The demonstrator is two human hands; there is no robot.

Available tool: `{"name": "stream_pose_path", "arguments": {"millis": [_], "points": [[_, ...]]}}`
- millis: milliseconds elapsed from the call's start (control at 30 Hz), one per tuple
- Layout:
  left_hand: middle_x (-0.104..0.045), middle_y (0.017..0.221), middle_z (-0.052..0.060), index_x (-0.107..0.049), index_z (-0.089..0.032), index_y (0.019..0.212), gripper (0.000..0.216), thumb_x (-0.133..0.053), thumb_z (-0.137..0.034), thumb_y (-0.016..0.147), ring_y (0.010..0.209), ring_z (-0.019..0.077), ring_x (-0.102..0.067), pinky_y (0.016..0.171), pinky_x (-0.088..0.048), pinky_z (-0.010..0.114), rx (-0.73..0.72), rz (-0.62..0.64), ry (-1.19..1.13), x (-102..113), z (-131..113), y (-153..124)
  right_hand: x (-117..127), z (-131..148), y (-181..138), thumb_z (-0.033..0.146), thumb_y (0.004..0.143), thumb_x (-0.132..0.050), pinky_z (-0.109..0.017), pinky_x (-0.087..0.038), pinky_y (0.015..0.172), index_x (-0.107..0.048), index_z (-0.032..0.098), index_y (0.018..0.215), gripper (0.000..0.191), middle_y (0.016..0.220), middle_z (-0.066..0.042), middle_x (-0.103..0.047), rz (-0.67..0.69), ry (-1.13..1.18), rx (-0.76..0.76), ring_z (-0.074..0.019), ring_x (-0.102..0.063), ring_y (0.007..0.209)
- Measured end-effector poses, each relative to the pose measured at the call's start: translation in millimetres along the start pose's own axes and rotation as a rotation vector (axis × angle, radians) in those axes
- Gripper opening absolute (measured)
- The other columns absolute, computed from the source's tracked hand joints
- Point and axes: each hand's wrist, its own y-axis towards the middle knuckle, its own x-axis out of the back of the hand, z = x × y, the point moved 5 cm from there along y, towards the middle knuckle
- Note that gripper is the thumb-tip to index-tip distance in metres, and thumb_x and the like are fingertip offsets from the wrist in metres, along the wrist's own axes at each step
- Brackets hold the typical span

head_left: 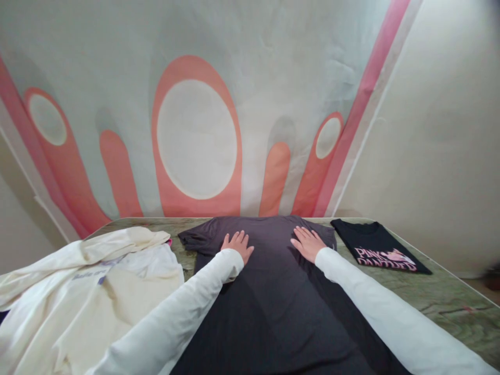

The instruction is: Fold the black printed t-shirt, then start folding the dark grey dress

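A dark grey T-shirt [273, 297] lies spread flat on the table in front of me, its collar end toward the wall. My left hand [237, 244] rests palm down on its upper left part, fingers stretched out and holding nothing. My right hand [308, 242] lies flat on the upper right part in the same way, fingers extended. Both arms wear long white sleeves.
A heap of white and cream garments [82, 291] covers the table's left side. A folded black T-shirt with pink print [380, 247] lies at the right. The greenish marbled table [449, 297] ends near a wall with a banner of red and white shapes [195, 135].
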Motion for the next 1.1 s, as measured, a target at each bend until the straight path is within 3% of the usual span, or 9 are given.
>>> {"name": "stream_pose_path", "arguments": {"millis": [133, 233, 333, 533, 700, 833, 1000, 1100], "points": [[-0.021, 0.141, 0.002, -0.028, -0.027, 0.132, 0.056, -0.015, -0.054, 0.085, 0.127, 0.0228, -0.019, 0.099, -0.014, 0.051, -0.190, -0.044, -0.054, -1, -32, -48, -1, 64, -68, 0.052, 0.085, -0.012, -0.037, -0.012, 0.104, -0.021, 0.020, 0.136, 0.061, 0.142, -0.002, -0.018, -0.025, 0.121, 0.341, -0.0175, -0.012, 0.129], [-0.019, 0.141, 0.001, -0.024, -0.032, 0.132, 0.058, -0.016, -0.060, 0.082, 0.128, 0.0251, -0.017, 0.098, -0.013, 0.054, -0.173, -0.081, -0.079, -2, -30, -65, -2, 76, -104, 0.053, 0.085, -0.015, -0.039, -0.011, 0.104, -0.020, 0.023, 0.136, 0.059, 0.142, -0.001, -0.018, -0.064, 0.138, 0.391, -0.0186, -0.013, 0.129], [-0.018, 0.142, 0.001, -0.023, -0.034, 0.132, 0.059, -0.017, -0.063, 0.080, 0.128, 0.0261, -0.015, 0.098, -0.011, 0.055, -0.143, -0.088, -0.086, -1, -24, -65, -8, 45, -109, 0.054, 0.084, -0.016, -0.040, -0.012, 0.104, -0.022, 0.022, 0.135, 0.061, 0.141, -0.002, -0.020, -0.060, 0.097, 0.284, -0.0196, -0.016, 0.129], [-0.016, 0.142, 0.000, -0.024, -0.034, 0.132, 0.059, -0.020, -0.062, 0.081, 0.128, 0.0262, -0.012, 0.098, -0.007, 0.055, -0.098, -0.070, -0.078, 0, -25, -46, -22, -51, -85, 0.054, 0.084, -0.017, -0.037, -0.015, 0.104, -0.021, 0.020, 0.136, 0.062, 0.141, -0.001, -0.020, -0.043, -0.016, 0.010, -0.0165, -0.017, 0.128], [-0.017, 0.142, 0.000, -0.025, -0.032, 0.132, 0.056, -0.022, -0.058, 0.082, 0.128, 0.0245, -0.014, 0.099, -0.009, 0.052, -0.144, -0.008, -0.077, 4, -31, -30, -19, -78, -70, 0.049, 0.085, -0.017, -0.037, -0.013, 0.104, -0.022, 0.021, 0.135, 0.057, 0.141, 0.001, -0.020, -0.031, -0.062, -0.024, -0.0144, -0.016, 0.129], [-0.018, 0.142, 0.002, -0.024, -0.028, 0.133, 0.051, -0.026, -0.047, 0.086, 0.128, 0.0212, -0.017, 0.100, -0.016, 0.047, -0.247, 0.052, -0.100, 11, -35, -44, -8, -53, -78, 0.047, 0.085, -0.022, -0.041, -0.008, 0.104, -0.027, 0.018, 0.133, 0.057, 0.140, -0.002, -0.023, -0.052, -0.068, 0.035, -0.0180, -0.015, 0.129], [-0.019, 0.141, 0.001, -0.022, -0.031, 0.133, 0.051, -0.025, -0.050, 0.086, 0.128, 0.0219, -0.018, 0.101, -0.015, 0.046, -0.406, 0.026, -0.091, 16, -44, -102, -2, 28, -132, 0.049, 0.086, -0.019, -0.038, -0.015, 0.103, -0.025, 0.025, 0.134, 0.054, 0.141, 0.001, -0.022, -0.023, 0.079, 0.342, -0.0171, -0.016, 0.129], [-0.017, 0.142, 0.001, -0.021, -0.031, 0.134, 0.053, -0.023, -0.053, 0.085, 0.128, 0.0221, -0.017, 0.102, -0.014, 0.044, -0.425, -0.020, -0.070, 17, -41, -124, -3, 42, -157, 0.049, 0.086, -0.020, -0.039, -0.013, 0.104, -0.021, 0.028, 0.135, 0.053, 0.142, 0.002, -0.019, -0.054, 0.099, 0.392, -0.0174, -0.015, 0.129]]}}
